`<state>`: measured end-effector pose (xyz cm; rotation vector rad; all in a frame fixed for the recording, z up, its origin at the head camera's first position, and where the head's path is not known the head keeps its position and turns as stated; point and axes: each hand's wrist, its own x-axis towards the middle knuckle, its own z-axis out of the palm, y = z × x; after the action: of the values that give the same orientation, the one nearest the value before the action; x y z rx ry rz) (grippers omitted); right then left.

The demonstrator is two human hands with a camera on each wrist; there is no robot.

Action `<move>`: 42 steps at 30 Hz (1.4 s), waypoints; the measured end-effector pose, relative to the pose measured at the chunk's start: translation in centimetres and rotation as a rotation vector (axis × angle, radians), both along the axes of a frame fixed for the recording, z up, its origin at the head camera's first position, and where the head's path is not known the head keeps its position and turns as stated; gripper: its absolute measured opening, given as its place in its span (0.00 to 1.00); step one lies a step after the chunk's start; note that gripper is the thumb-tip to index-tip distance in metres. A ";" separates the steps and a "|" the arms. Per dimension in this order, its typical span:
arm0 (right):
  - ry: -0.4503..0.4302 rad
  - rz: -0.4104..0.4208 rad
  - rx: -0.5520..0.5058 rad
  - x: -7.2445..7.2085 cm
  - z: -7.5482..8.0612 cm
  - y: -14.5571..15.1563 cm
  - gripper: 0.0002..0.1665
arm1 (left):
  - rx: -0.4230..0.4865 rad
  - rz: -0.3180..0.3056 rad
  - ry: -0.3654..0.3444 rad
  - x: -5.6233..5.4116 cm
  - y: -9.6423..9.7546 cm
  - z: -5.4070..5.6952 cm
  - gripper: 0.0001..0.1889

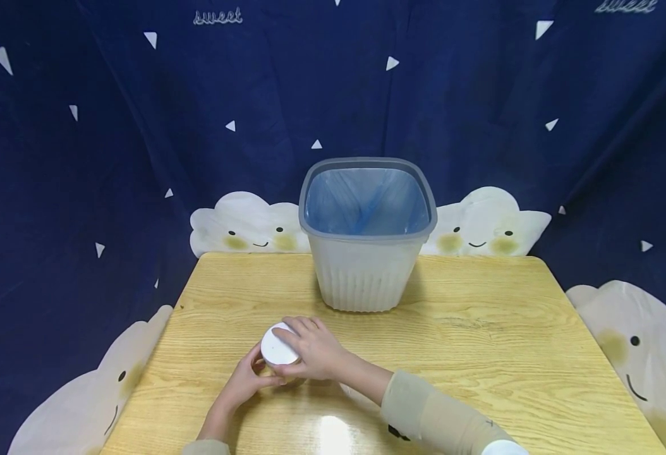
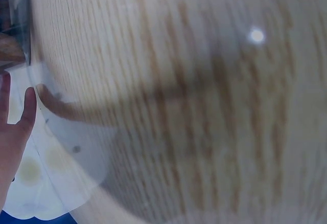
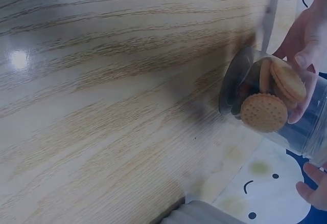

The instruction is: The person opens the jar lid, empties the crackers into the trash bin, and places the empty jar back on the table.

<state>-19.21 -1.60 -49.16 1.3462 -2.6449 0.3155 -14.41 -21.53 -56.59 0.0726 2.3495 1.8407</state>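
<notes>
The clear jar (image 3: 294, 134), biscuits (image 3: 264, 112) inside, is left of the desk's (image 1: 481, 341) middle, nearer than the bin (image 1: 364, 275). The left hand's (image 1: 244, 382) fingers curl round its side, the right hand's (image 1: 317, 354) grip the white lid (image 1: 276, 351); a slack left hold could let the jar twist or tip.

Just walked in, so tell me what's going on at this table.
A person is handling a clear cylindrical jar with round golden-brown biscuits inside. The left hand holds the jar's side, while the right hand grips the round white lid on top. Whether the lid is loose or tight can't be told. Beyond the hands, a translucent whitish bin with a grey rim stands at the far side of the light wooden table.
</notes>
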 end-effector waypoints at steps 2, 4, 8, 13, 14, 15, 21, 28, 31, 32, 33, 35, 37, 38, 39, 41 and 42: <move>0.003 0.005 0.007 -0.1 0.1 0.0 0.42 | 0.000 0.005 -0.002 0.0 0.0 0.0 0.48; 0.007 0.008 0.014 -0.1 0.1 0.1 0.42 | -0.002 0.008 -0.005 0.0 0.0 0.0 0.48; 0.011 0.012 0.020 -0.2 0.1 0.1 0.43 | -0.012 0.013 -0.008 0.0 0.0 -0.1 0.48; 0.026 0.012 0.002 -0.3 0.2 0.2 0.42 | -0.020 0.009 -0.003 -0.1 -0.1 -0.3 0.48; 0.032 0.010 0.001 -0.3 0.2 0.2 0.42 | -0.021 0.011 -0.001 -0.1 0.0 -0.3 0.48; 0.037 0.007 0.000 -0.4 0.3 0.2 0.42 | -0.024 0.010 0.005 -0.1 0.0 -0.3 0.48; 0.043 -0.011 -0.001 -0.6 0.4 0.4 0.42 | -0.040 0.024 0.035 -0.1 0.0 -0.3 0.48; 0.020 -0.030 -0.005 -0.8 0.9 0.9 0.41 | -0.033 0.011 0.010 0.0 0.0 -0.2 0.48; 0.016 -0.038 -0.008 -0.9 1.1 1.3 0.41 | -0.037 0.007 0.018 0.0 0.0 -0.1 0.48; 0.015 -0.039 -0.011 -0.9 1.2 1.4 0.41 | -0.036 0.008 0.018 0.0 0.0 -0.1 0.48; 0.016 -0.041 -0.015 -1.0 1.2 1.5 0.41 | -0.036 0.010 0.019 -0.1 0.0 -0.2 0.48; 0.018 -0.046 -0.018 -1.1 1.2 1.8 0.41 | -0.028 0.008 0.021 -0.1 0.0 -0.2 0.48; 0.021 -0.047 -0.027 -1.2 1.2 2.1 0.40 | -0.016 0.005 0.027 -0.2 0.1 -0.3 0.48; 0.018 -0.048 -0.029 -1.2 1.1 2.3 0.40 | -0.012 0.003 0.029 -0.2 0.1 -0.3 0.47; 0.018 -0.051 -0.029 -1.3 1.1 2.4 0.41 | -0.008 0.001 0.036 -0.1 0.1 -0.3 0.47; 0.020 -0.057 -0.031 -1.4 1.0 2.7 0.41 | 0.006 -0.006 0.050 0.0 0.3 0.2 0.46; 0.021 -0.059 -0.036 -1.4 1.0 2.8 0.41 | 0.005 -0.011 0.058 0.1 0.4 0.6 0.46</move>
<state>-20.63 1.22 -48.14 1.2519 -2.6427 0.3386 -14.28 -21.16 -56.03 0.1410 2.3775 1.8644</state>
